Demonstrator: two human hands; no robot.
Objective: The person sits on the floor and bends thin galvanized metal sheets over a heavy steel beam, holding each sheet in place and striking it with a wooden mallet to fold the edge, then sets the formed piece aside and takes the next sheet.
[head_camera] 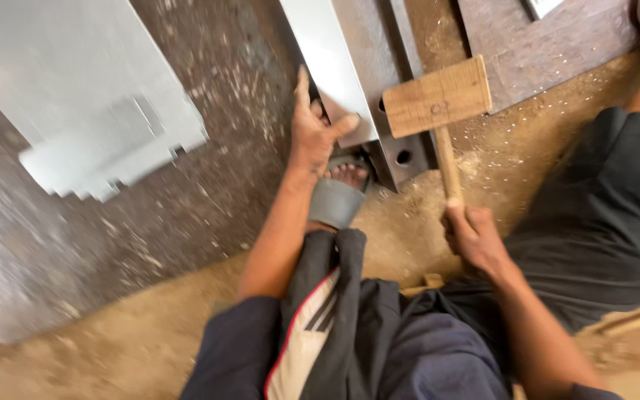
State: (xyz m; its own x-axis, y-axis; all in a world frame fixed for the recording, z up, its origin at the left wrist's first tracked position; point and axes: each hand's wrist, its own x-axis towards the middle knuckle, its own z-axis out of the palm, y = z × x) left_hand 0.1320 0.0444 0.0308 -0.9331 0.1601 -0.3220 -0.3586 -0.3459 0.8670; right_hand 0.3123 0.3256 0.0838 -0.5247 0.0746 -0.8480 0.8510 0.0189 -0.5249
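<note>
My left hand (315,130) presses on the near end of a long bent sheet-metal strip (325,52), thumb on top of it. The strip lies on a heavy steel bar with holes (401,152). My right hand (474,235) grips the handle of a wooden mallet (437,98), whose block head hovers just right of the strip's end, over the steel bar. My foot in a grey sandal (338,194) rests just below the left hand, against the bar's end.
A large flat metal sheet with notched corners (83,96) lies on the dark plate at left. A rusty steel plate (550,44) sits at top right. Sandy ground (112,348) surrounds my legs in dark trousers.
</note>
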